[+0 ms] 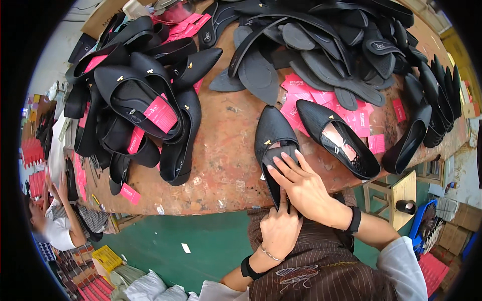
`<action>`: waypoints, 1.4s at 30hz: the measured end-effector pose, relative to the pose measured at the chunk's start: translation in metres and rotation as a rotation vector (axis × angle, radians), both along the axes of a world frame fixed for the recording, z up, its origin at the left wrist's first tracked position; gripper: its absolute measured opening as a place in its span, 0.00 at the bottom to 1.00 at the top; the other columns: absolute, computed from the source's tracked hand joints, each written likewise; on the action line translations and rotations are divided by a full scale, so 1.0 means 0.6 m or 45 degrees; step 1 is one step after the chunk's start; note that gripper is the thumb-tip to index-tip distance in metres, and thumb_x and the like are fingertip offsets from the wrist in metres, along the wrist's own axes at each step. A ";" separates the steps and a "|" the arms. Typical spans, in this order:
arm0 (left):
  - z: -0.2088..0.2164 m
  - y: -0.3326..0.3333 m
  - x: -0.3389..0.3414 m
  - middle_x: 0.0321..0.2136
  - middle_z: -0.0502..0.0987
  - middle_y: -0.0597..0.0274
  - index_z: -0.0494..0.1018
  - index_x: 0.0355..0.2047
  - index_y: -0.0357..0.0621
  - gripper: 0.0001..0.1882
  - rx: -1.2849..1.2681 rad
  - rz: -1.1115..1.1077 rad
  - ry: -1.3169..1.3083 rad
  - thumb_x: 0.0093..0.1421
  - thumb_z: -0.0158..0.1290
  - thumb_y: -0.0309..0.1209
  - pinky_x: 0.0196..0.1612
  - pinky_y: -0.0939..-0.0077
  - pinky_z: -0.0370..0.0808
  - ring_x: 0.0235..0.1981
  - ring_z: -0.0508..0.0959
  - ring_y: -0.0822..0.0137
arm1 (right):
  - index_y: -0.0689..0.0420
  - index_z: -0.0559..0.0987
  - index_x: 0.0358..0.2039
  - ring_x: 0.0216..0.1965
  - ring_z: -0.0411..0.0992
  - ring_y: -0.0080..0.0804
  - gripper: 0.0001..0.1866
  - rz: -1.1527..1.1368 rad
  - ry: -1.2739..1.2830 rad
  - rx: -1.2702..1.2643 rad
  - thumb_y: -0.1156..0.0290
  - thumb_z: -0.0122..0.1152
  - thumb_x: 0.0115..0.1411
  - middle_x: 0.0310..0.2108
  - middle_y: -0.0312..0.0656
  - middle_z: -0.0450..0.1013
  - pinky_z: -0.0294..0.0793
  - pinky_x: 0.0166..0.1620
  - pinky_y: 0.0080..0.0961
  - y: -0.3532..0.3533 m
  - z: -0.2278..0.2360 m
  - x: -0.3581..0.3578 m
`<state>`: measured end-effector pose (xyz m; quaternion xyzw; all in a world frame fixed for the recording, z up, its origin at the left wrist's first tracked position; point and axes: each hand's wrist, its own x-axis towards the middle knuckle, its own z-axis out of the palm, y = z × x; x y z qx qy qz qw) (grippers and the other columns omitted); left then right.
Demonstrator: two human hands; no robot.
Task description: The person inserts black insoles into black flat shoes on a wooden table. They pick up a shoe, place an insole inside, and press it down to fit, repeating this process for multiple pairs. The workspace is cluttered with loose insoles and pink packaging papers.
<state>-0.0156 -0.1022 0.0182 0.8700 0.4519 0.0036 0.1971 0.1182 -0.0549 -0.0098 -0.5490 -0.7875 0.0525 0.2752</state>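
Observation:
A black pointed flat shoe (273, 129) with a small gold ornament rests on the table's near edge, toe pointing away from me. My right hand (301, 186) lies across its opening, fingers stretched and spread over a dark insole (281, 153) inside. At the heel, my left hand (279, 232) is curled closed, a finger pressed against the heel's rim close to my right palm. Right of it sits a second black flat shoe (337, 139), its pale inside showing through the opening. Pink tags (306, 98) lie scattered behind both shoes.
Piled on the worn brown table (226, 150) are finished black shoes (135, 95) with pink tags at left and loose dark insoles (321, 60) at the back. More shoes (409, 138) line the right edge. Beyond are a wooden stool (401, 198) and another person (63, 226).

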 end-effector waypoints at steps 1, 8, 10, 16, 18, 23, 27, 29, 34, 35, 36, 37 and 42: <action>0.001 -0.001 0.003 0.55 0.73 0.43 0.81 0.42 0.42 0.20 0.014 0.017 -0.001 0.50 0.63 0.39 0.24 0.69 0.78 0.24 0.80 0.60 | 0.62 0.75 0.38 0.39 0.74 0.41 0.12 -0.028 -0.020 0.026 0.78 0.53 0.51 0.32 0.44 0.72 0.53 0.68 0.47 -0.002 -0.002 -0.003; 0.007 0.004 0.003 0.48 0.78 0.48 0.82 0.34 0.41 0.16 0.010 0.037 -0.101 0.49 0.64 0.38 0.25 0.66 0.78 0.23 0.79 0.58 | 0.74 0.72 0.45 0.51 0.71 0.49 0.19 -0.060 -0.248 -0.300 0.75 0.50 0.55 0.41 0.57 0.71 0.52 0.68 0.48 0.064 0.006 -0.013; -0.005 -0.001 -0.006 0.43 0.79 0.51 0.81 0.33 0.39 0.15 -0.100 0.021 -0.078 0.49 0.64 0.38 0.26 0.66 0.78 0.23 0.78 0.58 | 0.78 0.66 0.55 0.61 0.63 0.56 0.28 0.018 -0.342 -0.270 0.73 0.48 0.56 0.56 0.67 0.64 0.51 0.68 0.49 0.005 0.028 -0.010; 0.009 0.019 0.011 0.36 0.78 0.50 0.80 0.28 0.38 0.14 -0.014 0.052 -0.163 0.49 0.64 0.37 0.26 0.64 0.77 0.24 0.79 0.55 | 0.79 0.63 0.59 0.67 0.56 0.56 0.33 0.087 -0.463 -0.562 0.70 0.46 0.56 0.62 0.70 0.59 0.42 0.70 0.52 0.069 0.038 -0.002; 0.005 0.017 0.005 0.35 0.78 0.49 0.80 0.28 0.39 0.13 -0.070 0.042 -0.140 0.49 0.64 0.37 0.27 0.62 0.77 0.24 0.79 0.54 | 0.80 0.63 0.59 0.67 0.56 0.56 0.33 0.096 -0.362 -0.430 0.70 0.47 0.56 0.61 0.70 0.60 0.42 0.70 0.51 0.034 0.035 -0.005; -0.004 0.014 0.007 0.31 0.79 0.50 0.80 0.27 0.39 0.13 -0.032 0.050 -0.141 0.48 0.64 0.37 0.26 0.61 0.77 0.24 0.79 0.53 | 0.76 0.70 0.52 0.57 0.68 0.50 0.27 0.101 -0.286 -0.458 0.71 0.48 0.55 0.49 0.63 0.71 0.45 0.70 0.50 0.061 0.036 0.005; 0.010 0.022 0.007 0.31 0.79 0.49 0.81 0.31 0.39 0.15 -0.040 0.038 -0.119 0.48 0.64 0.38 0.27 0.62 0.77 0.24 0.80 0.53 | 0.74 0.68 0.56 0.56 0.67 0.50 0.27 -0.075 -0.447 -0.178 0.70 0.46 0.59 0.50 0.60 0.70 0.42 0.70 0.54 0.053 0.000 -0.026; -0.005 0.018 0.004 0.33 0.79 0.48 0.81 0.34 0.38 0.16 -0.064 0.000 -0.114 0.50 0.63 0.38 0.27 0.62 0.77 0.24 0.80 0.52 | 0.74 0.71 0.52 0.54 0.69 0.50 0.24 -0.126 -0.354 0.011 0.71 0.46 0.59 0.48 0.58 0.71 0.40 0.70 0.56 0.048 -0.015 -0.039; 0.009 0.026 0.009 0.34 0.79 0.49 0.81 0.34 0.40 0.15 -0.010 0.015 -0.081 0.51 0.62 0.38 0.27 0.62 0.77 0.25 0.80 0.52 | 0.68 0.77 0.38 0.41 0.71 0.41 0.14 -0.090 -0.558 -0.268 0.72 0.49 0.57 0.34 0.48 0.72 0.43 0.69 0.59 0.093 -0.008 -0.040; 0.006 0.023 0.002 0.36 0.79 0.48 0.81 0.36 0.40 0.16 -0.050 -0.011 -0.056 0.52 0.61 0.38 0.27 0.62 0.77 0.25 0.80 0.52 | 0.69 0.77 0.40 0.43 0.71 0.42 0.16 -0.142 -0.509 -0.174 0.71 0.48 0.57 0.36 0.49 0.72 0.43 0.69 0.58 0.079 -0.013 -0.045; 0.005 0.021 0.002 0.44 0.78 0.44 0.81 0.42 0.40 0.19 -0.100 -0.012 -0.044 0.53 0.60 0.39 0.28 0.61 0.78 0.26 0.81 0.52 | 0.70 0.76 0.45 0.48 0.68 0.43 0.19 -0.168 -0.488 0.016 0.70 0.48 0.57 0.42 0.51 0.71 0.44 0.69 0.58 0.074 -0.021 -0.045; 0.007 0.023 0.008 0.46 0.78 0.43 0.80 0.43 0.40 0.20 -0.057 0.017 -0.027 0.53 0.60 0.39 0.29 0.61 0.78 0.27 0.81 0.52 | 0.67 0.80 0.38 0.44 0.73 0.41 0.16 -0.187 -0.549 0.027 0.70 0.50 0.57 0.37 0.50 0.75 0.42 0.70 0.58 0.084 -0.032 -0.040; 0.016 0.027 0.025 0.52 0.74 0.40 0.81 0.42 0.39 0.20 0.019 0.027 -0.042 0.53 0.60 0.39 0.31 0.60 0.79 0.27 0.81 0.50 | 0.59 0.81 0.19 0.26 0.76 0.35 0.12 -0.017 -0.553 -0.333 0.70 0.52 0.54 0.19 0.42 0.75 0.39 0.70 0.60 0.138 -0.033 -0.020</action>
